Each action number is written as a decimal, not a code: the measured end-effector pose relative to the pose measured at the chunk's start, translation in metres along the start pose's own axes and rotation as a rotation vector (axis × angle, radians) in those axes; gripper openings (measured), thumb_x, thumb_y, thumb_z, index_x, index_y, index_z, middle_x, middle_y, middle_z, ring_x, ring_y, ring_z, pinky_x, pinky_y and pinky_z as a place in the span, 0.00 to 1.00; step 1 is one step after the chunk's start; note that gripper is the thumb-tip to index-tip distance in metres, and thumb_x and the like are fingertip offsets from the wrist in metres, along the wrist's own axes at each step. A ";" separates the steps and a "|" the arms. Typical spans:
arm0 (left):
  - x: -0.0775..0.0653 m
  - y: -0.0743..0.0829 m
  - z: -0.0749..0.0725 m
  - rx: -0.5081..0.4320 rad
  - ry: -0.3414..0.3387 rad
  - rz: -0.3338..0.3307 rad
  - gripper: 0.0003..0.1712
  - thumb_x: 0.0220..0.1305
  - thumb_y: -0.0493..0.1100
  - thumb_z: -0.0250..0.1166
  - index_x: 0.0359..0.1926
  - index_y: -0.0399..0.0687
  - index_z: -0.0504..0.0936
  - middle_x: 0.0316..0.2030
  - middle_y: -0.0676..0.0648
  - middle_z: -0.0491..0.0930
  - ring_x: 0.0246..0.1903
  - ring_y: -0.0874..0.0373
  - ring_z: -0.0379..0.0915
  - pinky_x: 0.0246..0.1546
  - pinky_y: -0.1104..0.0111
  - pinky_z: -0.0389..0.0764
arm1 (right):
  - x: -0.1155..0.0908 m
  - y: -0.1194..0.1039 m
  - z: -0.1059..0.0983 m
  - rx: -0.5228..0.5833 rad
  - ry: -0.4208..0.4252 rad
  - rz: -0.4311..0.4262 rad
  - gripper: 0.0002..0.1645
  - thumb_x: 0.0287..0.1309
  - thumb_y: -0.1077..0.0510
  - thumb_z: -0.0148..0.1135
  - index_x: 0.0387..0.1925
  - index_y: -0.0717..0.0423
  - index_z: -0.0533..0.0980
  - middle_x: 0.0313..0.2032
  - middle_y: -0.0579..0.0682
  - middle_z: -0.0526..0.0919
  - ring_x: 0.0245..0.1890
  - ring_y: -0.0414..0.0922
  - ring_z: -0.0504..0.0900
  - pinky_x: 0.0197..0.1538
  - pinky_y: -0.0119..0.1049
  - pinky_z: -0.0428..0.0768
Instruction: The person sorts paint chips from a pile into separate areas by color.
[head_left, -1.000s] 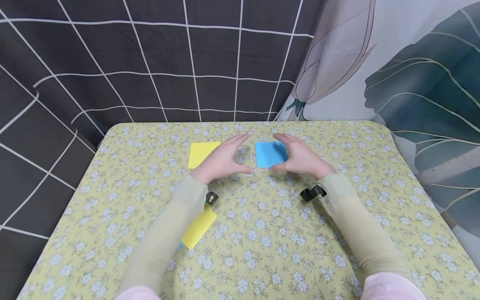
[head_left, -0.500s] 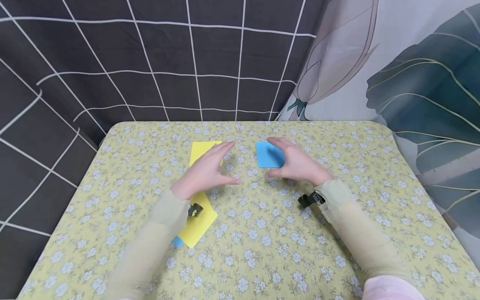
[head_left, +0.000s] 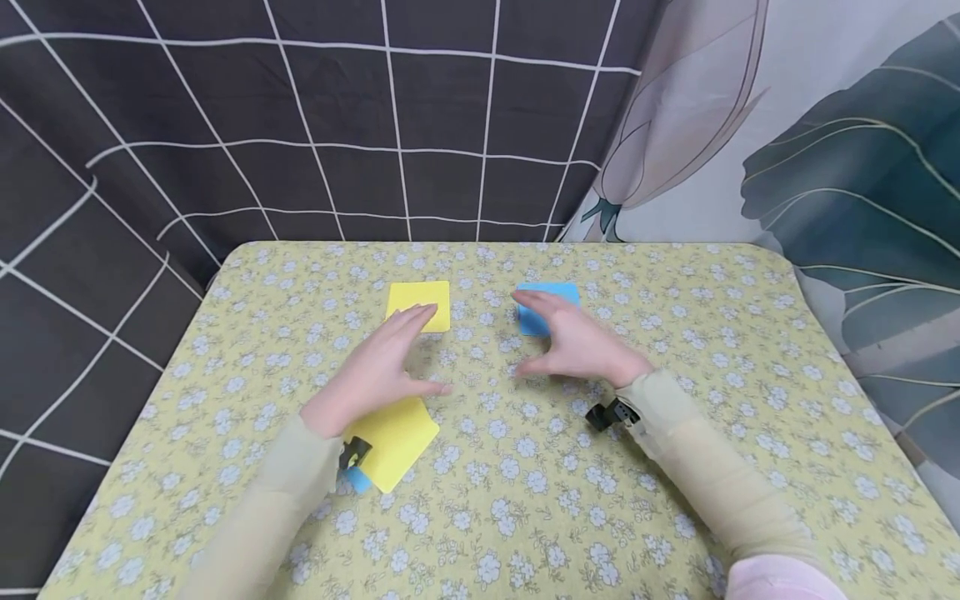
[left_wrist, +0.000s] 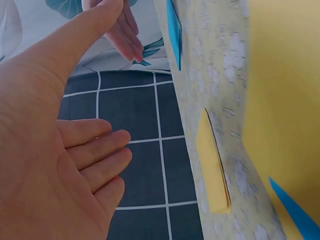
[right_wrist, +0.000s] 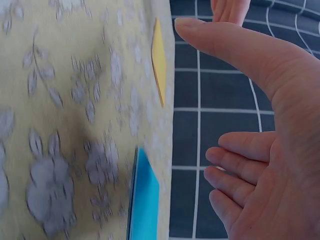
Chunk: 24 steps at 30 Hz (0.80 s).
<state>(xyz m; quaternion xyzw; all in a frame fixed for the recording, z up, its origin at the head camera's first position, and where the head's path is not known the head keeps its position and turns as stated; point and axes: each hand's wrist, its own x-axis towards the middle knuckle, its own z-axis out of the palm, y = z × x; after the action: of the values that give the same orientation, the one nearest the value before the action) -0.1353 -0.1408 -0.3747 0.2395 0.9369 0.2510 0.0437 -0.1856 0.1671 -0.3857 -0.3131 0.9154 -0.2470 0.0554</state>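
Note:
In the head view my left hand [head_left: 371, 375] hovers with fingers extended and thumb spread, holding nothing. It overlaps the lower-left part of a yellow square stack of paper [head_left: 427, 293]. Below its wrist a yellow sheet [head_left: 401, 442] lies askew over a blue one [head_left: 358, 479], mostly hidden. My right hand [head_left: 573, 337] hovers likewise, palm facing left, partly covering a blue square stack [head_left: 558, 292]. Both wrist views show bare palms, with the far yellow stack [left_wrist: 212, 165] and the blue stack [right_wrist: 145, 200] lying beside them on the cloth.
A yellow flowered cloth [head_left: 510, 517] covers the table. Behind it hangs a dark curtain with white grid lines [head_left: 337, 100], and a leaf-patterned curtain [head_left: 847, 183] stands on the right. Black wrist mounts [head_left: 611, 414] sit under both wrists.
My left hand has moved left and toward me, uncovering more of the far yellow stack. My right hand has shifted slightly left and nearer. The papers stay in place on the table.

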 end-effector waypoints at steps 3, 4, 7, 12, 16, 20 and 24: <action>-0.013 0.000 0.001 0.017 -0.001 -0.037 0.69 0.47 0.63 0.81 0.79 0.39 0.53 0.77 0.39 0.55 0.75 0.39 0.49 0.74 0.46 0.52 | 0.002 -0.006 0.004 -0.002 -0.015 -0.032 0.68 0.42 0.38 0.83 0.77 0.61 0.58 0.76 0.59 0.59 0.75 0.56 0.55 0.75 0.54 0.55; -0.018 0.000 0.002 0.027 0.000 -0.053 0.70 0.46 0.64 0.81 0.79 0.38 0.53 0.76 0.38 0.55 0.74 0.39 0.50 0.73 0.46 0.52 | 0.002 -0.008 0.006 0.002 -0.021 -0.042 0.68 0.42 0.39 0.83 0.77 0.62 0.58 0.76 0.59 0.59 0.75 0.57 0.55 0.75 0.54 0.56; -0.034 0.001 0.007 0.037 0.011 -0.120 0.72 0.43 0.66 0.82 0.78 0.35 0.54 0.76 0.36 0.56 0.74 0.38 0.52 0.72 0.45 0.55 | 0.005 -0.013 0.011 0.004 -0.037 -0.057 0.68 0.43 0.39 0.82 0.77 0.61 0.57 0.76 0.58 0.58 0.76 0.56 0.55 0.75 0.53 0.56; -0.063 0.001 0.014 0.039 0.055 -0.191 0.73 0.41 0.64 0.83 0.76 0.29 0.56 0.73 0.31 0.59 0.71 0.34 0.55 0.70 0.42 0.58 | 0.010 -0.021 0.018 -0.006 -0.058 -0.072 0.69 0.42 0.37 0.82 0.78 0.60 0.57 0.76 0.57 0.59 0.76 0.53 0.55 0.75 0.49 0.56; -0.083 0.002 0.020 0.047 0.081 -0.219 0.72 0.39 0.64 0.84 0.74 0.27 0.59 0.70 0.29 0.63 0.68 0.33 0.61 0.67 0.41 0.64 | 0.015 -0.033 0.026 -0.009 -0.071 -0.107 0.70 0.39 0.37 0.83 0.77 0.60 0.58 0.75 0.56 0.61 0.75 0.51 0.57 0.75 0.47 0.57; -0.097 0.004 0.027 0.058 0.116 -0.215 0.71 0.33 0.64 0.86 0.71 0.29 0.64 0.63 0.31 0.72 0.60 0.36 0.70 0.60 0.43 0.73 | 0.024 -0.051 0.040 -0.043 -0.106 -0.166 0.72 0.36 0.35 0.84 0.77 0.58 0.59 0.74 0.54 0.63 0.74 0.50 0.59 0.75 0.43 0.57; -0.103 0.005 0.031 0.099 0.130 -0.203 0.69 0.29 0.63 0.87 0.68 0.29 0.68 0.54 0.35 0.77 0.50 0.42 0.74 0.53 0.48 0.79 | 0.032 -0.070 0.056 -0.062 -0.167 -0.239 0.72 0.37 0.34 0.83 0.78 0.58 0.58 0.75 0.54 0.62 0.74 0.48 0.59 0.75 0.39 0.56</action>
<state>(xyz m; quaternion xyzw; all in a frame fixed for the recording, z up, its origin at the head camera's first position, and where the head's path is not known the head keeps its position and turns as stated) -0.0362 -0.1719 -0.4035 0.1283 0.9684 0.2137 -0.0038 -0.1591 0.0767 -0.3987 -0.4407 0.8711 -0.1964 0.0916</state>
